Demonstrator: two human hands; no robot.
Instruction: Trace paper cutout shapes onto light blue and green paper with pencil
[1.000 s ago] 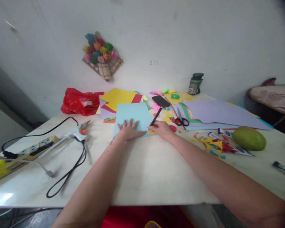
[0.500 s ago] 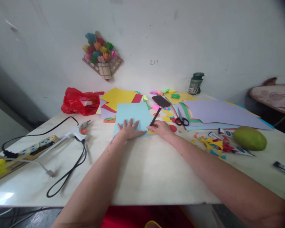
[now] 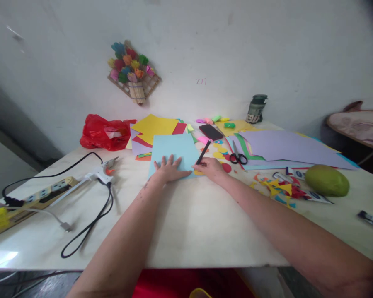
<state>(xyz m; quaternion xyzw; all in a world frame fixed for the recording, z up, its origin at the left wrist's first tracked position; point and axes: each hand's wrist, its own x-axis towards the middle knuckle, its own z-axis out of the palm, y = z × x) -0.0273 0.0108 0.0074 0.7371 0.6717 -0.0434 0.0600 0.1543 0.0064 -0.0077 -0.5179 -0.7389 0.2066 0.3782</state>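
A light blue sheet of paper (image 3: 174, 145) lies flat on the table. My left hand (image 3: 168, 169) presses on its lower part, fingers spread wide and thumb stretched to the right. At the sheet's lower right corner, my right hand (image 3: 211, 169) pinches a slim black pen (image 3: 203, 153), which slants up to the right; its tip is hidden by the fingers. Yellow paper circles (image 3: 218, 155) and a red paper circle (image 3: 226, 167) lie beside the right hand. Black-handled scissors (image 3: 238, 157) rest a little farther right.
A glue gun (image 3: 104, 173) and power strip (image 3: 49, 191) with cords lie left. Behind are a red plastic bag (image 3: 107, 133), yellow paper (image 3: 153, 127) and a phone (image 3: 210, 132). Purple sheets (image 3: 286, 145), paper scraps (image 3: 278, 188), a green fruit (image 3: 327, 181) and a bottle (image 3: 256, 109) are right.
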